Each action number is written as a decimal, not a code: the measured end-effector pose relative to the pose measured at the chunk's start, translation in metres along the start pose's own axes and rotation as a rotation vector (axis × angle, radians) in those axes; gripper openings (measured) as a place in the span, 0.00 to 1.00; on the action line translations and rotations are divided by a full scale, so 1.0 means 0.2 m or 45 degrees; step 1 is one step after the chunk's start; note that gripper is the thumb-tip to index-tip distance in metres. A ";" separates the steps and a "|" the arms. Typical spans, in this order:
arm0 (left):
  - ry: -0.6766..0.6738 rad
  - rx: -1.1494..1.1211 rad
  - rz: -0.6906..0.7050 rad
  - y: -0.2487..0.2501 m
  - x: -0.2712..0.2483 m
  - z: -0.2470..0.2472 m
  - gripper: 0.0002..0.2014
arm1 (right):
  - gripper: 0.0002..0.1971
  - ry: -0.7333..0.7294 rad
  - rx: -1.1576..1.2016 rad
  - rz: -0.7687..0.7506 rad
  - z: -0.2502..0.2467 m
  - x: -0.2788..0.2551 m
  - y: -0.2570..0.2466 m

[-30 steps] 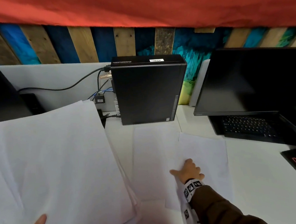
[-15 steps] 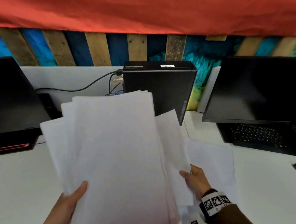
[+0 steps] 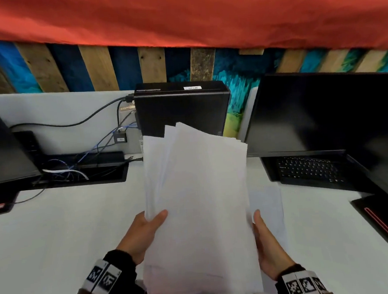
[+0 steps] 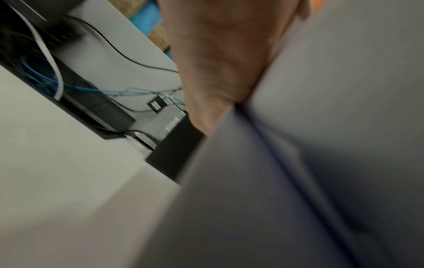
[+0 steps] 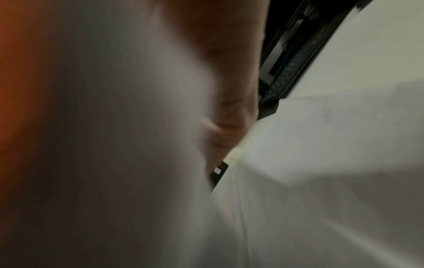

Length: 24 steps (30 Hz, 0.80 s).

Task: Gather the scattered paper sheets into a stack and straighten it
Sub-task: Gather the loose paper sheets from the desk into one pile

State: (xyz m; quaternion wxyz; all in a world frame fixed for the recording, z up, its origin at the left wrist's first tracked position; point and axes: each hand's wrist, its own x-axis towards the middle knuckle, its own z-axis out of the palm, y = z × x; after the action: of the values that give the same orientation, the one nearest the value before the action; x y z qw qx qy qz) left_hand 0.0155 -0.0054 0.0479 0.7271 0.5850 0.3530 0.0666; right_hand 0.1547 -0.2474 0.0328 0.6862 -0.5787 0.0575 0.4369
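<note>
1. Comparing with half a second ago, the loose fan of sheets has closed into a narrower stack of paper [image 3: 199,204] held upright between both hands, and the right hand [image 3: 267,245], which then pinched a single sheet off the desk, now lies along the stack's right edge. A second ago that hand was flat on a sheet on the desk while the left held the pile far to the left.
2. The left hand [image 3: 144,235] grips the stack's left edge, thumb curled over the front face; the left wrist view shows the paper wedged in the crook of the thumb [image 4: 224,76].
3. The right hand's fingers look nearly straight against the right edge, with the thumb behind the paper. The right wrist view is too blurred to confirm a pinch.
4. The stack's top edges are uneven, with several corners stepped and splayed in front of the black computer case [image 3: 182,108].
5. One loose sheet [image 3: 267,201] lies flat on the white desk [image 3: 57,236], just right of the stack.
6. Left of the hands the desk is open up to the cable tray [image 3: 80,173]; on the right a laptop keyboard [image 3: 309,169] and monitor [image 3: 323,112] stand near.
</note>
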 end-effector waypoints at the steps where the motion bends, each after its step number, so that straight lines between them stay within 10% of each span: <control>1: -0.040 0.016 -0.008 0.00 0.02 0.05 0.13 | 0.19 0.011 -0.066 -0.049 -0.04 -0.01 0.01; 8: -0.213 0.075 -0.133 -0.06 0.26 0.43 0.13 | 0.10 0.555 -0.195 -0.294 -0.39 -0.24 0.00; 13: 0.006 1.242 -0.238 -0.27 0.54 0.63 0.36 | 0.13 1.049 -0.140 -0.456 -0.62 -0.55 -0.05; 17: 0.061 1.546 -0.279 -0.37 0.55 0.77 0.45 | 0.14 1.282 -0.131 -0.418 -0.71 -0.69 -0.01; 24: -0.114 1.387 -0.284 -0.43 0.64 0.83 0.41 | 0.09 1.237 -0.011 -0.403 -0.76 -0.75 0.05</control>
State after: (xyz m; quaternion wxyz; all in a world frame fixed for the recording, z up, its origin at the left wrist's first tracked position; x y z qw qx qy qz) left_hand 0.1814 -0.1001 -0.0733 0.3365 0.8377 0.3649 -0.2277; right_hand 0.1222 -0.4561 0.0642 0.6357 -0.7194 0.2797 0.0084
